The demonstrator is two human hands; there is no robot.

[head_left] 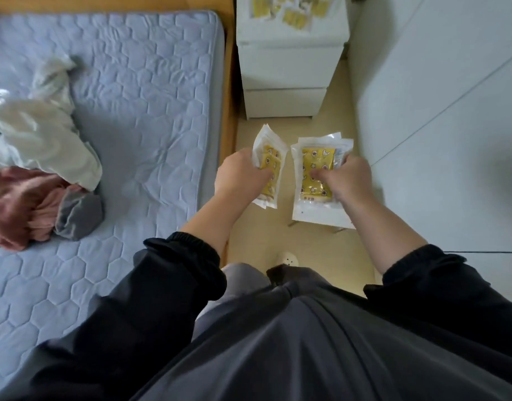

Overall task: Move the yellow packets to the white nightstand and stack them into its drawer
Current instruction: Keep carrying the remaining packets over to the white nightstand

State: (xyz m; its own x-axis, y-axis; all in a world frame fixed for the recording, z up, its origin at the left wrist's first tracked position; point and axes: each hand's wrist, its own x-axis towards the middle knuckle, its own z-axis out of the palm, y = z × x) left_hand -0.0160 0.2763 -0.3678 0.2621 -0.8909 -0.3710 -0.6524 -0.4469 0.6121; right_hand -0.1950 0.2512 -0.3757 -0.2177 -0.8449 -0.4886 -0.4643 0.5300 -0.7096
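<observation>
While the left hand (240, 176) grips one fanned bundle of yellow packets (271, 166) and the right hand (346, 178) grips another, both held short of the white nightstand (289, 43), seemingly to carry many at once, its drawer fronts (286, 72) sit closed. Loose packets (294, 17) on its top are cropped by the frame; counts are unclear.

white nightstand (289, 62): loose yellow packets (295, 18) on top; bed (150, 96): crumpled clothes (40, 134)

Packets (315, 180) glossy clear plastic, yellow printed inside. Nightstand (286, 68) smooth matt white. Mattress (139, 91) quilted matt cloth. Bed frame (230, 82) wood. Floor (281, 227) smooth, wood-look. Sleeves (176, 273) matt dark cloth.
</observation>
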